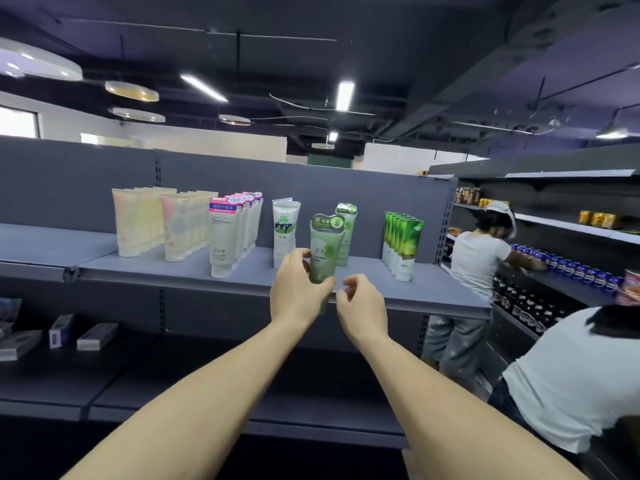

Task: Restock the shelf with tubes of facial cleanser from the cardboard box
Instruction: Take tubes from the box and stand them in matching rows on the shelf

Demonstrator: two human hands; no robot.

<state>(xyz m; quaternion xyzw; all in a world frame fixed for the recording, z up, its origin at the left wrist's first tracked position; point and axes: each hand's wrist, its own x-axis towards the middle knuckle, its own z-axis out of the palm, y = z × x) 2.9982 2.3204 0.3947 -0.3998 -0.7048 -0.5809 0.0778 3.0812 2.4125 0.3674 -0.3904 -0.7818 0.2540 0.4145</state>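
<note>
The left hand (298,289) grips a green cleanser tube (323,252) upright above the grey shelf (194,277) front edge, before a matching tube (345,233), while the right hand (362,303) hovers beside it, loosely curled, holding nothing.

Dim aisle, ceiling strip lights (345,95) glare; edges bent w/ fisheye, slight blur.

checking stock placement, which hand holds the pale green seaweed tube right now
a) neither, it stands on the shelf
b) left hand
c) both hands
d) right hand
b: the left hand curls its grip round the lower part of the pale green plastic seaweed tube, while the right hand is beside it with loose fingers, holding nothing.
</note>
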